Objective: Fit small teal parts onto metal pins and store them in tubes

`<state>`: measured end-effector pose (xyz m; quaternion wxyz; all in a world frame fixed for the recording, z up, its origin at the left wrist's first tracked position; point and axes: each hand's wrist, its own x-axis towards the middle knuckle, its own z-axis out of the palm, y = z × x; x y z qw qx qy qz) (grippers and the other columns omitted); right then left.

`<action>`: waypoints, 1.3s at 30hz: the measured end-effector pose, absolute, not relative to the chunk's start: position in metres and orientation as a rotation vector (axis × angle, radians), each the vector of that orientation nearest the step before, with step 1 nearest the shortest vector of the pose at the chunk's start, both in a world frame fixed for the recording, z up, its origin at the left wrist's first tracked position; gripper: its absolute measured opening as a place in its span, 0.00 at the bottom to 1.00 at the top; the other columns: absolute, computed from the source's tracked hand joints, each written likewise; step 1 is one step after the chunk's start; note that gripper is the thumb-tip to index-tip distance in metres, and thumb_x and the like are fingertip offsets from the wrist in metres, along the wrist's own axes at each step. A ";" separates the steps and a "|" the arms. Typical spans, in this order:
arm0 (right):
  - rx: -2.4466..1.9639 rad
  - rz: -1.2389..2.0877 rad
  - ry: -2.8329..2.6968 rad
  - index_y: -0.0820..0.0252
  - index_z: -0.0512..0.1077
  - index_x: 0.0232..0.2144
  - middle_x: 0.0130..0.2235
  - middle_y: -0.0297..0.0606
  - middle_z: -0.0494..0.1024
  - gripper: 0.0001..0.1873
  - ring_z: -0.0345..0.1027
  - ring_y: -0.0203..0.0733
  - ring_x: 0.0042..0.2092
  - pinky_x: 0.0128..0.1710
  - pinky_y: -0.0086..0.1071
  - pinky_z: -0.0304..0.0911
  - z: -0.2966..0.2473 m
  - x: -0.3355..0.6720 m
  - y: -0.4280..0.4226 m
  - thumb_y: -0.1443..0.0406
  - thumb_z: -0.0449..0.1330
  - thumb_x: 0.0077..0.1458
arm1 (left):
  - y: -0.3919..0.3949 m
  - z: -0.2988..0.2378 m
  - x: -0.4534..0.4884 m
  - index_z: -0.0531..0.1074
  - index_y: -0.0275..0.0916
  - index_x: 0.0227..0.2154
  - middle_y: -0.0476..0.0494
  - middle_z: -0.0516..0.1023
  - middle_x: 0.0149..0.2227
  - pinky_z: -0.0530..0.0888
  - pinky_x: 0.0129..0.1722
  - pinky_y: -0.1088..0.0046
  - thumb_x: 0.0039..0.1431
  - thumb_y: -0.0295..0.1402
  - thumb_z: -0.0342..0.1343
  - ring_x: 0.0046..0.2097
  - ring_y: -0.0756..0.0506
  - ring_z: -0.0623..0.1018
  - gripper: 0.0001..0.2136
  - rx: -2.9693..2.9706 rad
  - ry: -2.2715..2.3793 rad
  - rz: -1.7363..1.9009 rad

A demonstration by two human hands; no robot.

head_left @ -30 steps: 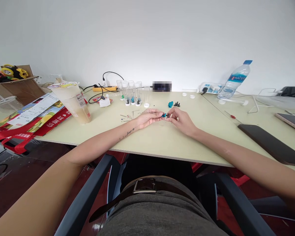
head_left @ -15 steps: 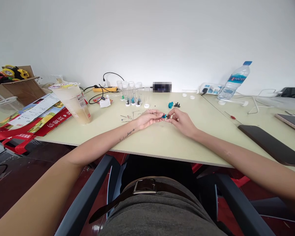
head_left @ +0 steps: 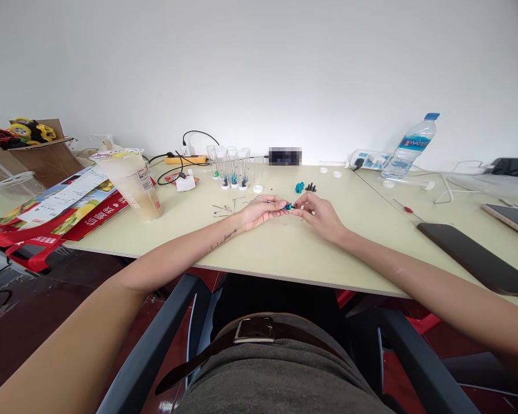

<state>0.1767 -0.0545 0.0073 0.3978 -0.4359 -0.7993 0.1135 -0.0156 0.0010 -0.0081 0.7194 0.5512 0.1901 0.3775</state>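
Note:
Between thumb and fingers my left hand (head_left: 262, 211) pinches a small blue piece (head_left: 288, 206). My right hand (head_left: 318, 215) is closed at the other end of that piece, its thumb and forefinger on a small black part (head_left: 294, 207) that touches the blue one. The exact kind of either part is too small to tell. Just beyond my hands lie a teal cluster of small parts (head_left: 300, 187) and several black pieces with pegs (head_left: 311, 188). Left of my left hand, thin metal tools or pins (head_left: 224, 210) are scattered on the table.
Several clear tubes with white caps (head_left: 233, 168) stand behind my left hand. A drink cup (head_left: 132, 187), a red bag (head_left: 90, 215) and a cardboard box (head_left: 38, 158) crowd the left. At right are a water bottle (head_left: 414, 146), a power strip (head_left: 369, 160) and a dark phone (head_left: 475, 256).
The view has tilted slightly, so the scene sits a little lower. Both hands keep their pinch on the small parts, with only slight finger movement.

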 end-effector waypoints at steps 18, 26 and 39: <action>-1.119 0.267 -2.128 0.58 0.64 0.26 0.24 0.33 0.70 0.19 0.60 0.35 0.24 0.28 0.30 0.54 0.008 0.176 -0.056 0.52 0.46 0.57 | -0.003 -0.005 -0.015 0.72 0.29 0.31 0.44 0.76 0.29 0.70 0.44 0.73 0.49 0.26 0.60 0.34 0.52 0.76 0.06 1.210 0.423 0.827; -1.104 0.253 -2.081 0.57 0.64 0.30 0.23 0.32 0.68 0.17 0.59 0.36 0.24 0.28 0.30 0.54 0.007 0.176 -0.056 0.51 0.48 0.57 | -0.003 -0.005 -0.015 0.72 0.29 0.31 0.44 0.76 0.29 0.70 0.44 0.73 0.50 0.26 0.59 0.34 0.52 0.76 0.06 1.207 0.411 0.827; -1.123 0.251 -2.083 0.57 0.62 0.31 0.24 0.32 0.69 0.17 0.57 0.36 0.24 0.27 0.30 0.54 0.006 0.176 -0.055 0.50 0.50 0.55 | -0.001 -0.006 -0.015 0.72 0.29 0.31 0.44 0.76 0.28 0.70 0.44 0.74 0.49 0.26 0.59 0.33 0.52 0.76 0.06 1.198 0.432 0.849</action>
